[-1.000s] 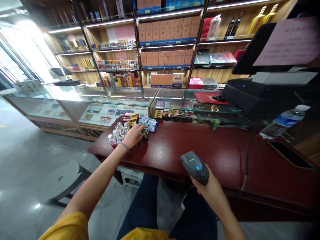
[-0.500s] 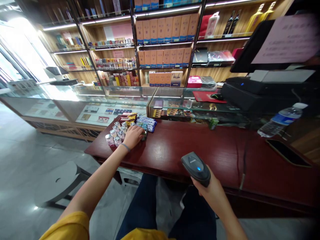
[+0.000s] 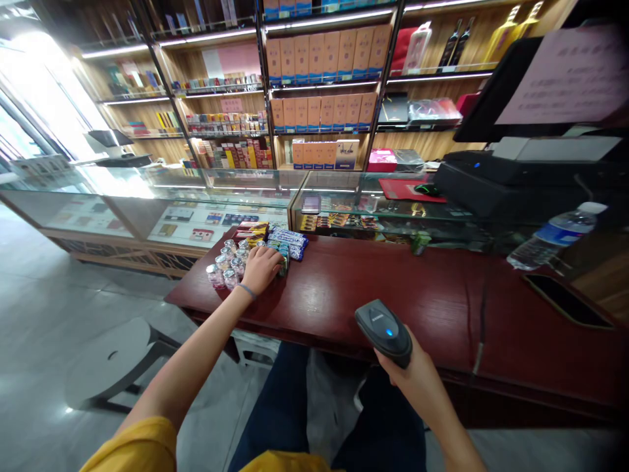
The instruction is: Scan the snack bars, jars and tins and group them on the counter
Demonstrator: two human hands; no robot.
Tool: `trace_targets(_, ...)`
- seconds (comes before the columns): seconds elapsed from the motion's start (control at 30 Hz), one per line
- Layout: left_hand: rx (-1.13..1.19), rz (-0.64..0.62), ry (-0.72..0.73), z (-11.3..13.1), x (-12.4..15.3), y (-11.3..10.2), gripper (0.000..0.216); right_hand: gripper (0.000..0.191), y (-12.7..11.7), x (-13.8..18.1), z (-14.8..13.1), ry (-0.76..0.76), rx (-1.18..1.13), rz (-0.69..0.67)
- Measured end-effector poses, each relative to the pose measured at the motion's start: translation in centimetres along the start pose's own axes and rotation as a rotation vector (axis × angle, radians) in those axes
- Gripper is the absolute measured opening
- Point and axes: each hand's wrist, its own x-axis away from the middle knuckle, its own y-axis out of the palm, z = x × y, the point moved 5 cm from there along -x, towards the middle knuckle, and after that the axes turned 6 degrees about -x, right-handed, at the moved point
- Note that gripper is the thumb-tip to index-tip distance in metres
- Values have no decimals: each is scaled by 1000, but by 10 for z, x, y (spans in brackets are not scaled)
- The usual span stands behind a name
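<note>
My left hand (image 3: 261, 268) reaches to the far left end of the dark red counter (image 3: 403, 295). Its fingers curl over a small green pack (image 3: 283, 258) among the goods there. Beside it stand several small clear jars (image 3: 227, 262), with blue wrapped packs (image 3: 291, 240) and a yellow-red pack (image 3: 254, 230) behind. My right hand (image 3: 410, 377) grips a black handheld barcode scanner (image 3: 383, 331) with a blue light, held at the counter's near edge.
A water bottle (image 3: 555, 237) lies at the counter's right, a black phone (image 3: 565, 301) near it. A black till and monitor (image 3: 496, 172) stand behind. Glass display cases (image 3: 196, 210) and stocked shelves (image 3: 319, 78) fill the back. A grey stool (image 3: 115, 357) stands at lower left.
My left hand has settled closer over the green pack and the view has shifted slightly. The scanner hand has barely moved.
</note>
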Motion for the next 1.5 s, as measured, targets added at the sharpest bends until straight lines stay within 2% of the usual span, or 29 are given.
trace_targets(0.2, -1, 23, -43, 0, 1, 2, 8, 33, 0, 0, 0, 7, 6, 10)
trace_targets(0.33, -30, 26, -54, -1, 2, 4, 10, 27, -1, 0, 1, 1, 14, 0)
trace_targets(0.43, -28, 34, -63, -1, 3, 3, 15, 30, -3, -1, 2, -3, 12, -5)
trace_targets(0.53, -8, 89, -70, 2, -2, -3, 24, 33, -8, -3, 3, -12, 20, -6)
trace_targets(0.63, 72, 175, -34, 17, -15, -11, 28, 33, -17, -6, 4, -10, 30, 16)
trace_targets(0.77, 250, 234, 47, 58, -46, -13, 26, 40, -38, -11, 9, 26, -6, 59)
trace_targets(0.9, 457, 222, 123, 115, -91, 3, 28, 38, -67, -15, 11, 43, -20, 127)
trace_targets(1.07, 680, 194, 135, 190, -152, 43, 39, 27, -106, -18, 12, 58, -10, 216)
trace_targets(1.23, 802, 117, 118, 257, -202, 95, 52, 31, -138, -20, 30, 89, -19, 322)
trace_targets(1.37, 863, 80, 103, 297, -237, 131, 57, 37, -152, -25, 51, 105, -13, 283)
trace_targets(1.5, 887, 54, 133, 326, -266, 151, 61, 42, -159, -29, 67, 120, -27, 267)
